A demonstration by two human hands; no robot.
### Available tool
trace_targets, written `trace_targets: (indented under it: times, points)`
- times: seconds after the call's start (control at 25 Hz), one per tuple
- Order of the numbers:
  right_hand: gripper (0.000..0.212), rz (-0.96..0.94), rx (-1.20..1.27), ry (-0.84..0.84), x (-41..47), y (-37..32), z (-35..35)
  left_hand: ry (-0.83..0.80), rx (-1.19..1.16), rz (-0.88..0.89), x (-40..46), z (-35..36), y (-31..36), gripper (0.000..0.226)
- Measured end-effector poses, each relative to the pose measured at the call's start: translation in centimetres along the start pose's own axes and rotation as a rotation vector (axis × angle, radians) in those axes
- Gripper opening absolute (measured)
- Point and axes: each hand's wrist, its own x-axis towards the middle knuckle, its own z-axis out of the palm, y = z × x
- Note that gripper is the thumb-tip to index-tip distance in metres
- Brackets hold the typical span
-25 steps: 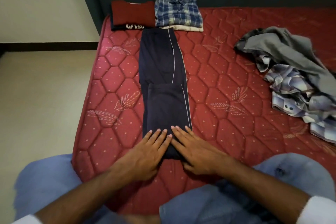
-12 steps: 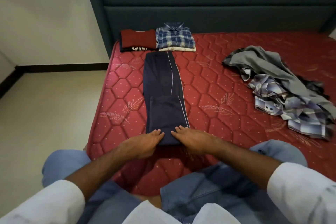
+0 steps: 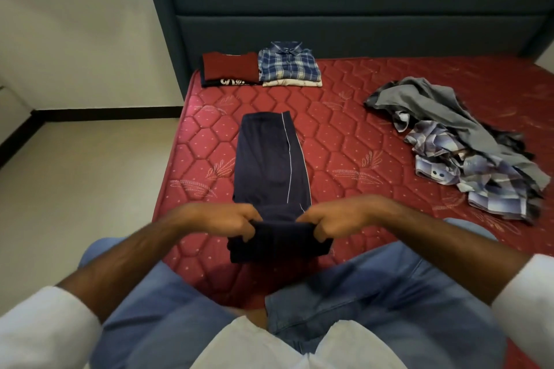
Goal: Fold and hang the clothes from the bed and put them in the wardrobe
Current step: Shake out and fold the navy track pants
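Big red quilted mattress (image 3: 344, 141) filling the middle of the frame, dark padded headboard (image 3: 329, 3) across the top. Heap of unfolded grey and checked clothes (image 3: 467, 147) at right centre, definitely still to do. Navy track pants (image 3: 269, 165) with a white side stripe dead centre, laid out long, near end doubled up and lifted just off the mattress. Two small folded stacks at upper centre: red tee pile (image 3: 229, 69) touching the plaid shirt pile (image 3: 289, 66). Left hand (image 3: 221, 219) and right hand (image 3: 335, 219) lower centre, a little apart, each curled round a corner of that doubled end. Probably light, floppy, a bit slick, so likely to slide apart mid-fold. Best gripped right at both outer corners, through all layers.
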Motion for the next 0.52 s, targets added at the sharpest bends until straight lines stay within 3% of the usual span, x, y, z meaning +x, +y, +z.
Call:
trace_targets:
  times: [0.2,0.36,0.52]
  points:
    - [0.037,-0.049,0.178,0.209,1.8,1.4,-9.6,0.304,-0.031,0.096,1.0,-8.6,-0.8,0.023]
    - [0.033,-0.033,0.128,0.432,4.7,2.5,-17.4,0.663,0.058,0.119,4.5,-15.4,-2.3,0.011]
    - [0.027,0.053,0.06,0.567,10.2,5.2,-23.1,0.866,0.064,0.055,10.7,-20.7,-5.7,0.007]
